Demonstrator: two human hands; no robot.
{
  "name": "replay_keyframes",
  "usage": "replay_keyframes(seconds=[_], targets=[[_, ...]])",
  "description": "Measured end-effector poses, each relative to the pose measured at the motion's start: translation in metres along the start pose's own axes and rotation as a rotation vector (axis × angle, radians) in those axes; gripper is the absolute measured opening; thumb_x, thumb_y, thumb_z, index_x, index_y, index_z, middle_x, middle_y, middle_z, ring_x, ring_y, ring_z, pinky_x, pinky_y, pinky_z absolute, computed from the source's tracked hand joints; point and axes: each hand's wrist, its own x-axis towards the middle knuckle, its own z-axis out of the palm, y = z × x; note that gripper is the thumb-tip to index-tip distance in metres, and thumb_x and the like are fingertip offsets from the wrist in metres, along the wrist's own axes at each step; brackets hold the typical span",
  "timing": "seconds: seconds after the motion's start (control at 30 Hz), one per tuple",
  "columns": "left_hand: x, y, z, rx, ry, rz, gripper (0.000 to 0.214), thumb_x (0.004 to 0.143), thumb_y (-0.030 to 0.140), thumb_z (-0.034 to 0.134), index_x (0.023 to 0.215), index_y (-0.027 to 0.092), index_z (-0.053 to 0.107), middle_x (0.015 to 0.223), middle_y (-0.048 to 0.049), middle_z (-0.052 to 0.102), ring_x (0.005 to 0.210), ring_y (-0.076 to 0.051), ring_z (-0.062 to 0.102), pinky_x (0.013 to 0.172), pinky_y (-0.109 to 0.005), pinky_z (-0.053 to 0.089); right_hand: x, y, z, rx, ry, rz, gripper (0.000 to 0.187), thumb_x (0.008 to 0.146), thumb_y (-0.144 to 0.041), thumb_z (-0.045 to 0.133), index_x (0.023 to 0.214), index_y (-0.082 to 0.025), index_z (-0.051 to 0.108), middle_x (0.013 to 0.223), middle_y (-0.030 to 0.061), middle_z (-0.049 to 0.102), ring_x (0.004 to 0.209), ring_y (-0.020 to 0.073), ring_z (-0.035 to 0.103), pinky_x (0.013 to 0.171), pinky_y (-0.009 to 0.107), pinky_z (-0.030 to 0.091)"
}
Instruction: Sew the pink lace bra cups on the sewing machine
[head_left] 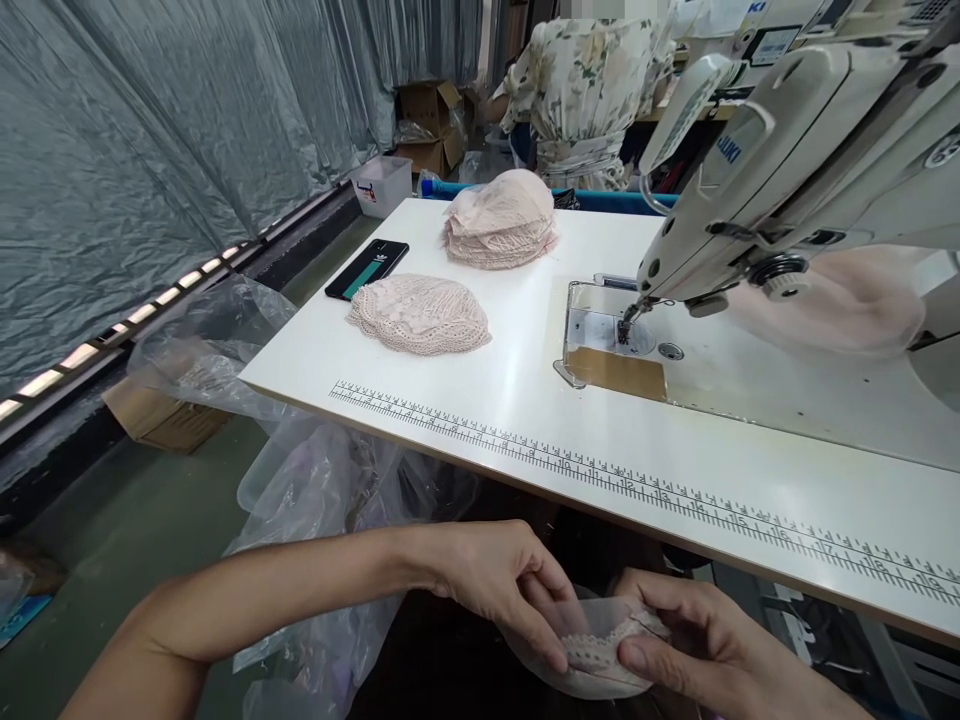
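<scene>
Below the table's front edge, a sheer pale bra cup with lace trim (600, 652) is held between both hands. My left hand (517, 590) grips its left side, fingers curled into the sheer fabric. On the right side, my right hand (694, 640) pinches the lace edge between thumb and fingers. On the white table lie a smaller stack of pale pink lace cups (424, 312) and, farther back, a taller stack of similar cups (501, 218). The sewing machine (750, 190) stands at the right, its needle area over a metal plate.
A dark phone (367, 268) lies by the left edge of the table (517, 330), which has a printed ruler along its front. Plastic bags (315, 500) and a cardboard box (169, 405) are on the floor at left. Another person (589, 95) is behind the table.
</scene>
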Motion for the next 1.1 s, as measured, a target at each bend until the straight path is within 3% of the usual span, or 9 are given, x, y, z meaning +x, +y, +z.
replay_keyframes(seconds=[0.27,0.5,0.73,0.93,1.1], targets=[[0.0,-0.005,-0.002,0.034,0.006,0.074,0.047,0.043,0.048,0.083,0.075,0.017,0.071,0.064,0.0045,0.064,0.061,-0.009,0.059,0.07,-0.02,0.048,-0.003,-0.001,0.001,0.034,0.016,0.021,0.034,0.077,-0.051,0.062,0.069,-0.019,0.054,0.061,-0.0053,0.043,0.056,0.0088,0.035,0.054,0.02,0.034],[0.001,-0.005,-0.011,0.026,0.065,0.105,0.045,0.058,0.057,0.073,0.084,0.021,0.073,0.063,0.0046,0.064,0.059,-0.005,0.056,0.06,-0.013,0.044,0.001,0.005,-0.003,0.102,0.147,0.029,0.036,0.074,-0.051,0.065,0.064,-0.019,0.054,0.06,-0.004,0.048,0.058,0.0104,0.041,0.055,0.023,0.033],[0.006,-0.004,-0.015,-0.06,0.048,0.04,0.052,0.051,0.061,0.074,0.083,0.02,0.072,0.057,0.0043,0.063,0.053,-0.006,0.055,0.055,-0.015,0.043,0.003,0.021,-0.008,0.169,0.172,0.04,0.034,0.074,-0.051,0.065,0.065,-0.019,0.055,0.061,-0.0023,0.053,0.061,0.0127,0.046,0.059,0.025,0.034],[0.003,-0.006,-0.015,0.007,0.078,0.078,0.047,0.06,0.057,0.073,0.086,0.018,0.072,0.06,0.0027,0.063,0.055,-0.007,0.054,0.056,-0.016,0.041,0.005,0.017,-0.006,0.189,0.162,0.021,0.034,0.074,-0.049,0.066,0.066,-0.018,0.056,0.062,-0.0023,0.053,0.061,0.0116,0.046,0.057,0.024,0.034],[0.002,-0.002,-0.008,-0.044,0.038,0.032,0.053,0.038,0.042,0.086,0.083,0.019,0.071,0.069,0.0027,0.065,0.064,-0.01,0.059,0.073,-0.024,0.047,0.003,0.003,0.001,0.148,0.146,0.028,0.035,0.073,-0.052,0.066,0.067,-0.019,0.055,0.059,-0.0047,0.048,0.059,0.0105,0.045,0.059,0.023,0.039]])
